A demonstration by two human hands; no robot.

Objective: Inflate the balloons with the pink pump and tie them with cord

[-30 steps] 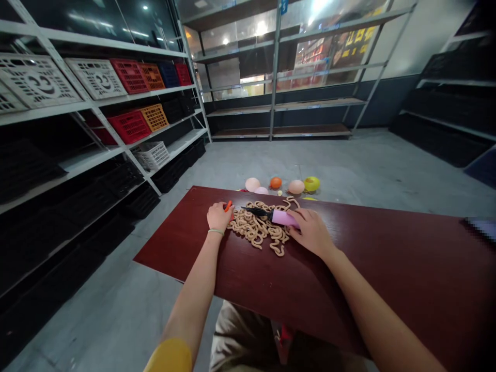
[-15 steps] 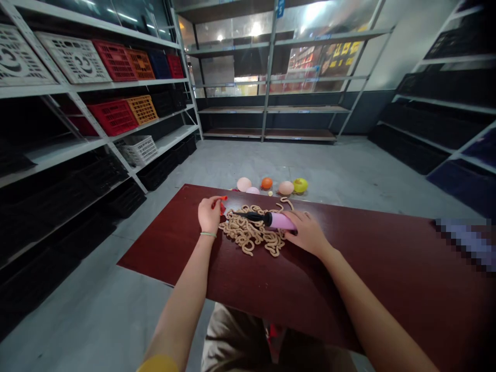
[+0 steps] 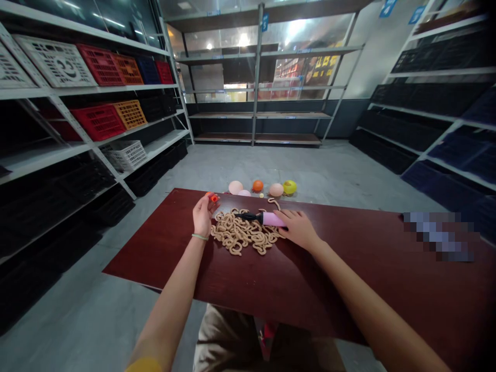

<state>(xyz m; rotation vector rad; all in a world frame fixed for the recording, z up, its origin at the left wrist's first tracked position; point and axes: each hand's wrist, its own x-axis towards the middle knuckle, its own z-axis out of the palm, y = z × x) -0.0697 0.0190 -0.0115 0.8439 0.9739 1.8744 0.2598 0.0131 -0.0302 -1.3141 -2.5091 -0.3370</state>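
My left hand [image 3: 202,214] is raised at the left edge of a pile of beige, worm-like curled strands [image 3: 240,237], its fingers closed on a small red-orange piece [image 3: 214,198] that looks like a limp balloon. My right hand [image 3: 300,227] rests over the back end of a pink and black hand pump [image 3: 273,219], fingers around its pink barrel. The pump lies across the top of the pile, its black nozzle pointing left towards my left hand. Nozzle and red-orange piece are apart.
The pile lies on a dark red table [image 3: 155,232]. Several inflated balloons [image 3: 276,190] sit on the floor past its far edge. A blurred item [image 3: 437,235] lies at the table's right. Shelves with crates [image 3: 103,121] stand left; more racks stand ahead and right.
My left hand has turned and opened somewhat around the red-orange piece, which now sits at its fingertips, higher than before. The camera view has shifted slightly. My right hand stays on the pump.
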